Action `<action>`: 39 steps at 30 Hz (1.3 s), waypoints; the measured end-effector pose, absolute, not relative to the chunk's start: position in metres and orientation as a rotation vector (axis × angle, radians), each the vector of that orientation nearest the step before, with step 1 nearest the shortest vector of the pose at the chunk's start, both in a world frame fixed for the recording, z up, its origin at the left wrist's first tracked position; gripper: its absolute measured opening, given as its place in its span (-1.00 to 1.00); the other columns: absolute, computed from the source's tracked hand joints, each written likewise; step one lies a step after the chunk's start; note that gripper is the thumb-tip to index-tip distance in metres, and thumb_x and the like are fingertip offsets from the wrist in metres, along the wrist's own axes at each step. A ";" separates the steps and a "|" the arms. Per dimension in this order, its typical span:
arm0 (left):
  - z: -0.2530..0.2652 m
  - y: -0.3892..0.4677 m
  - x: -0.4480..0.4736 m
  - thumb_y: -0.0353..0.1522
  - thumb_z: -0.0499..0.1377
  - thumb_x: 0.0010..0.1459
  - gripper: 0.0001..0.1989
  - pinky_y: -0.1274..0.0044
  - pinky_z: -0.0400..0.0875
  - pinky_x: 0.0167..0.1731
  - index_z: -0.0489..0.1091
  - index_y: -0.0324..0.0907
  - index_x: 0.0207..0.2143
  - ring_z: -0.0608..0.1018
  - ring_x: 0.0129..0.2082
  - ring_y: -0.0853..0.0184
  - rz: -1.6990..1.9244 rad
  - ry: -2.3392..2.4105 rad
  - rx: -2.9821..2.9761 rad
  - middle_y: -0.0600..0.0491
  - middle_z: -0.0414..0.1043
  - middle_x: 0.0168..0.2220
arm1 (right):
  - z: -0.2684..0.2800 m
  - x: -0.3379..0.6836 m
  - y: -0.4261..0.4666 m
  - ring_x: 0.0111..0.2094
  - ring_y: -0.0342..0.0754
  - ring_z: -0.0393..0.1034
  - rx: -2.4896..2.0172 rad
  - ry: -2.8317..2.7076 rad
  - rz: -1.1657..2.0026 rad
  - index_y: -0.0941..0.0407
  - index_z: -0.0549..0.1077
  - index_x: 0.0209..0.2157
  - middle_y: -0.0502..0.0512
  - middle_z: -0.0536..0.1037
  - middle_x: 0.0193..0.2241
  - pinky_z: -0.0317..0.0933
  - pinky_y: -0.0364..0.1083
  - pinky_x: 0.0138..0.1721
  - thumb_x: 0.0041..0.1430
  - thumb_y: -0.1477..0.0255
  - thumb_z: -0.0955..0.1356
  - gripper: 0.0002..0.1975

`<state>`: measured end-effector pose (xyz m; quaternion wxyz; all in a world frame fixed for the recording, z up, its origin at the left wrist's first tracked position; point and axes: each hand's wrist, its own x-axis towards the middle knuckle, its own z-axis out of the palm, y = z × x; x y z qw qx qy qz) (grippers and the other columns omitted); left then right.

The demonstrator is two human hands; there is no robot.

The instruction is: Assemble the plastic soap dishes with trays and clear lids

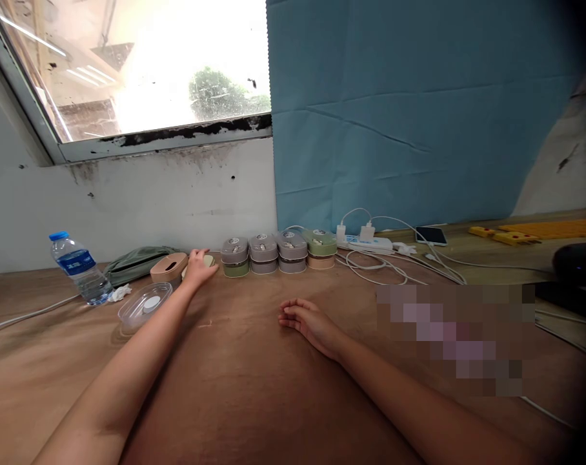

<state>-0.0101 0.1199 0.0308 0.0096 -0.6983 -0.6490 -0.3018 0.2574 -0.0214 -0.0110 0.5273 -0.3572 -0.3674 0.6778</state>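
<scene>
At the back of the table, left of the middle, my left hand [199,268] curls over a pale yellow-green container [208,260] and mostly hides it. A peach-coloured box [169,267] with a dark slot stands just left of that hand. To its right is a row of small two-tier lunch boxes, among them a grey-and-green one [235,257], grey ones [263,253] and a green-and-peach one [321,248]. My right hand [308,323] rests near the table's middle, fingers loosely bent and apart, with nothing visible in it.
A water bottle [79,268], a green pouch [141,263], crumpled tissue [120,292] and a clear plastic tray [145,305] occupy the left. A power strip [369,243], white cables [394,279] and a phone [431,236] lie back right. A blurred patch covers the right.
</scene>
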 end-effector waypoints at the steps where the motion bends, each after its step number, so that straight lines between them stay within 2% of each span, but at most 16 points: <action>1: 0.031 0.122 0.002 -0.23 0.15 -0.10 -0.34 0.40 0.12 0.02 0.08 -0.25 0.06 0.23 0.05 0.13 -1.028 -2.051 -2.149 -0.18 0.08 0.03 | -0.011 0.258 -0.022 -0.50 -0.18 0.37 -0.853 -0.878 1.618 0.17 0.38 -0.55 -0.03 0.42 -0.59 0.27 -0.15 -0.33 -0.17 0.59 0.35 -0.93; 4: 0.030 0.130 0.036 -0.13 0.22 -0.19 -0.15 0.36 0.16 -0.02 -0.07 -0.17 0.12 0.21 0.07 0.10 -1.325 -2.137 -2.081 -0.19 0.03 0.05 | -0.011 0.258 -0.022 -0.49 -0.18 0.37 -0.857 -0.881 1.607 0.17 0.38 -0.54 -0.03 0.42 -0.58 0.27 -0.14 -0.32 -0.19 0.58 0.35 -0.93; 6: 0.027 0.136 0.052 -0.15 0.28 -0.26 -0.09 0.36 0.16 -0.03 -0.06 -0.15 0.12 0.21 0.06 0.08 -1.500 -2.169 -2.042 -0.17 0.08 0.04 | -0.011 0.258 -0.023 -0.49 -0.17 0.37 -0.862 -0.885 1.601 0.17 0.38 -0.54 -0.03 0.42 -0.57 0.27 -0.13 -0.32 -0.19 0.57 0.35 -0.93; 9: 0.024 0.144 0.063 -0.21 0.30 -0.28 -0.20 0.38 0.16 -0.03 0.09 -0.18 0.05 0.27 0.01 0.11 -1.582 -2.166 -2.015 -0.14 0.20 -0.03 | -0.011 0.258 -0.023 -0.49 -0.18 0.37 -0.870 -0.888 1.594 0.17 0.37 -0.53 -0.03 0.42 -0.56 0.27 -0.14 -0.32 -0.20 0.56 0.35 -0.92; 12: 0.023 0.139 0.062 -0.20 0.27 -0.23 -0.31 0.39 0.14 0.00 0.17 -0.17 0.00 0.28 0.00 0.13 -1.626 -2.152 -1.953 -0.13 0.20 -0.03 | -0.011 0.258 -0.023 -0.49 -0.18 0.38 -0.875 -0.887 1.595 0.17 0.36 -0.53 -0.03 0.42 -0.57 0.27 -0.14 -0.32 -0.20 0.55 0.35 -0.91; 16: 0.021 0.104 0.050 -0.19 0.25 -0.19 -0.35 0.42 0.16 0.00 0.17 -0.12 -0.01 0.28 0.01 0.19 -1.878 -1.955 -1.915 -0.08 0.18 0.00 | -0.011 0.259 -0.023 -0.49 -0.17 0.38 -0.869 -0.891 1.598 0.17 0.36 -0.53 -0.02 0.42 -0.56 0.27 -0.14 -0.32 -0.20 0.55 0.36 -0.91; 20: 0.011 0.045 0.032 -0.23 0.22 -0.11 -0.37 0.44 0.25 -0.06 0.09 -0.14 0.02 0.35 -0.04 0.23 -2.199 -1.752 -2.281 -0.08 0.22 -0.01 | -0.011 0.258 -0.022 -0.48 -0.16 0.37 -0.865 -0.922 1.577 0.16 0.36 -0.50 -0.03 0.41 -0.56 0.26 -0.12 -0.30 -0.20 0.55 0.38 -0.87; 24: -0.002 -0.009 0.014 -0.33 0.31 -0.22 -0.33 0.44 0.29 -0.11 0.13 -0.16 -0.03 0.39 -0.09 0.22 -2.131 -1.715 -2.893 -0.08 0.28 -0.06 | -0.011 0.257 -0.024 -0.31 -0.11 0.36 -0.866 -1.008 1.498 0.11 0.38 -0.34 0.03 0.43 -0.32 0.23 -0.09 -0.20 -0.24 0.53 0.43 -0.69; 26: -0.006 -0.026 0.009 -0.39 0.34 -0.29 -0.31 0.44 0.28 -0.11 0.16 -0.15 -0.05 0.39 -0.09 0.21 -2.000 -1.631 -3.205 -0.07 0.29 -0.08 | -0.011 0.257 -0.028 -0.12 -0.05 0.30 -0.868 -1.197 1.427 0.07 0.34 -0.16 0.08 0.38 -0.13 0.15 -0.05 -0.07 -0.28 0.52 0.46 -0.47; 29: -0.005 -0.038 0.007 -0.42 0.37 -0.36 -0.30 0.40 0.22 -0.06 0.21 -0.15 -0.08 0.33 -0.04 0.19 -1.817 -1.425 -3.542 -0.06 0.24 -0.04 | -0.009 0.260 -0.034 0.08 0.02 0.09 -0.843 -1.591 1.322 0.01 0.14 0.08 0.12 0.23 0.06 -0.02 0.00 0.08 -0.32 0.49 0.50 -0.14; 31: -0.004 -0.039 0.008 -0.41 0.37 -0.36 -0.29 0.37 0.17 -0.03 0.21 -0.14 -0.08 0.30 -0.02 0.18 -1.720 -1.282 -3.685 -0.06 0.22 -0.03 | -0.007 0.262 -0.037 0.10 0.05 0.06 -0.821 -1.773 1.280 0.01 0.11 0.10 0.13 0.20 0.08 -0.06 0.03 0.10 -0.31 0.45 0.49 -0.12; 36: -0.005 -0.034 0.008 -0.37 0.36 -0.33 -0.35 0.36 0.02 0.06 0.24 -0.14 -0.10 0.19 0.07 0.16 -1.740 -1.091 -3.696 -0.07 0.08 0.04 | -0.005 0.262 -0.039 0.05 0.08 0.15 -0.811 -1.848 1.231 0.08 0.22 0.02 0.16 0.27 0.03 0.04 0.02 0.05 -0.23 0.39 0.47 -0.29; 39: -0.005 -0.033 0.007 -0.35 0.35 -0.30 -0.42 0.37 0.11 0.01 0.25 -0.15 -0.15 0.25 0.03 0.18 -1.842 -1.140 -3.655 -0.06 0.15 -0.02 | -0.006 0.261 -0.039 0.07 0.06 0.12 -0.766 -1.798 1.291 0.08 0.14 0.07 0.18 0.24 0.06 0.03 0.00 0.06 -0.18 0.39 0.46 -0.26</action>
